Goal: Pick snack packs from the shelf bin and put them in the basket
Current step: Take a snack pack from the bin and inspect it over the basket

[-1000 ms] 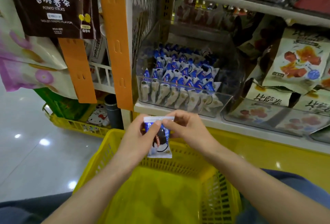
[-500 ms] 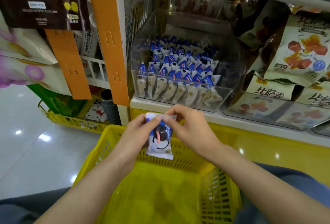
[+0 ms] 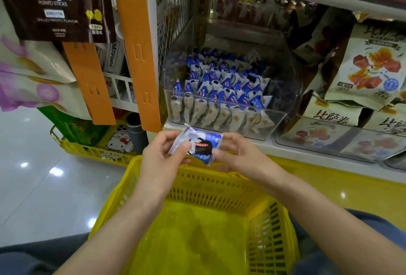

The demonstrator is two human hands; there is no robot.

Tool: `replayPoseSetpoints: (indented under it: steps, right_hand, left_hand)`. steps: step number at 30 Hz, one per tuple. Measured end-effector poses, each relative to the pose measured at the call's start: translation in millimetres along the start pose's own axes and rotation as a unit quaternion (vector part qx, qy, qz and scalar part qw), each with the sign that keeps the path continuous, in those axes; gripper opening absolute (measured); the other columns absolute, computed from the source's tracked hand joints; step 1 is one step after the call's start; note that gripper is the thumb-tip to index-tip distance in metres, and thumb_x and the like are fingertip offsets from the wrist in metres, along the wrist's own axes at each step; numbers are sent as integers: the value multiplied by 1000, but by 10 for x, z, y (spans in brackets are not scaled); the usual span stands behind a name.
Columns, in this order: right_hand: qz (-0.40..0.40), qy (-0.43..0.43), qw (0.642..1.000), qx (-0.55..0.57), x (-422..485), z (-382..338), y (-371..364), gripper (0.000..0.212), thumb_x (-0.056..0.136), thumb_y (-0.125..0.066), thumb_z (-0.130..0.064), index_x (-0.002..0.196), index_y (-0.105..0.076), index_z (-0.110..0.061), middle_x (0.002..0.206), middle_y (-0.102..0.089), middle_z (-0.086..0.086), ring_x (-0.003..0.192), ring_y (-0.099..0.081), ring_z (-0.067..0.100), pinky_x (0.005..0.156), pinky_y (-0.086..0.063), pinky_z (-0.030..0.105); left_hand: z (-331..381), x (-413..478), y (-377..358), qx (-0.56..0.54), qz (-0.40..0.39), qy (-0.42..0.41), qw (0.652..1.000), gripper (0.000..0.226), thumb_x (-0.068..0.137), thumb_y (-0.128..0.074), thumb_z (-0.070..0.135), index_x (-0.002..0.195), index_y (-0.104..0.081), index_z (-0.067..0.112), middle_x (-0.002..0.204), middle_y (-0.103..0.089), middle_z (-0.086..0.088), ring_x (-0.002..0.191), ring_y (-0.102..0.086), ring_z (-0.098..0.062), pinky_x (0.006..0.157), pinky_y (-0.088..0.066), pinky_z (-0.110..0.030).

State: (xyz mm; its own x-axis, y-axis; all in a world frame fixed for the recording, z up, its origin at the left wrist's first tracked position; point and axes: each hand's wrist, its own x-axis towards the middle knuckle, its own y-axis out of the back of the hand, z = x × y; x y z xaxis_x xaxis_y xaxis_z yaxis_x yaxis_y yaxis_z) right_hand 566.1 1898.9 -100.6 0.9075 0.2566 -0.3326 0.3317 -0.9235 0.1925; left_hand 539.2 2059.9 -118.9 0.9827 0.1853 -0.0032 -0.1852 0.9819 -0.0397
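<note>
Snack pack (image 3: 201, 146) newly sideways above basket (image 3: 219, 189)

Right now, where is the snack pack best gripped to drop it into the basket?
Probably pinch the snack pack by its flat crimped end, from the left, where the left hand pinches it: the pack lies sideways and its middle looks puffed.

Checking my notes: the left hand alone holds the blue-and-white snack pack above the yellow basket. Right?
Not alone. The head view shows the left hand and the right hand both holding the blue-and-white snack pack above the yellow basket.
</note>
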Motion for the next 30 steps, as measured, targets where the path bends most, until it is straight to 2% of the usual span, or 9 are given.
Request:
replayPoseSetpoints:
  steps: [4,8,11,14,17,20,23,28,30]
  right_hand:
    - [-85,-85,980,160,-25,-55,20,40,94,-42,-39,122,-51,-13,122,-57,12,101,-65,24,84,-56,29]
    - [-75,-41,970,227,-23,-55,-9,21,96,-44,-18,111,-57,-10,104,-67,11,84,-68,17,76,-57,24]
    - [-30,1,977,210,-10,-20,-35,29,93,-51,-11,122,-49,-10,111,-66,15,90,-65,21,79,-55,25]
    - [4,26,983,181,-10,20,-104,43,89,-57,-8,130,-43,-5,124,-59,14,103,-64,26,86,-54,30]
    - [8,47,985,165,-20,37,-154,42,88,-58,-8,128,-46,-5,123,-60,12,106,-64,23,90,-53,31]
    - [-1,63,988,141,-26,26,-172,39,89,-57,-8,127,-49,-5,117,-65,12,106,-63,21,95,-50,31]
    - [-3,74,988,138,-17,26,-157,40,89,-57,-7,128,-49,-7,118,-64,10,109,-62,20,98,-48,32]
    - [2,120,992,45,-22,27,-182,38,88,-57,-3,124,-49,-11,120,-61,4,107,-59,9,94,-47,24]
    - [-4,142,990,-2,-34,27,-210,35,88,-57,-1,119,-48,-17,117,-59,-1,105,-56,2,95,-45,20]
  left_hand:
    - [28,-24,-30,104,-22,-112,988,31,82,-64,1,87,-58,31,91,-66,12,88,-62,1,74,-47,-13]
    - [-4,-110,-124,177,-72,-140,972,28,76,-71,13,94,-58,30,96,-64,12,92,-57,5,79,-43,-9]
    - [-21,-133,-144,165,-80,-111,977,30,74,-72,34,98,-56,27,103,-61,8,98,-56,-1,83,-45,-15]
    - [1,-136,-132,129,-69,-80,986,33,72,-60,51,93,-55,26,103,-59,3,98,-58,-10,79,-50,-26]
    - [0,-93,-121,134,-48,-77,987,13,82,-63,30,89,-53,25,102,-60,0,96,-58,-14,79,-49,-31]
    - [-10,-63,-97,119,-46,-78,989,14,87,-59,17,87,-52,29,98,-60,6,88,-59,-6,69,-45,-11]
    - [1,-60,-83,129,-48,-87,987,21,91,-54,13,90,-49,34,99,-59,14,87,-60,1,63,-42,-4]
    - [-68,-63,-47,241,-65,-141,958,25,94,-45,9,115,-50,23,111,-56,11,98,-58,-3,81,-44,-9]
    - [-96,-69,-24,297,-53,-179,937,26,95,-44,13,118,-53,18,108,-54,11,94,-53,0,81,-39,-4]
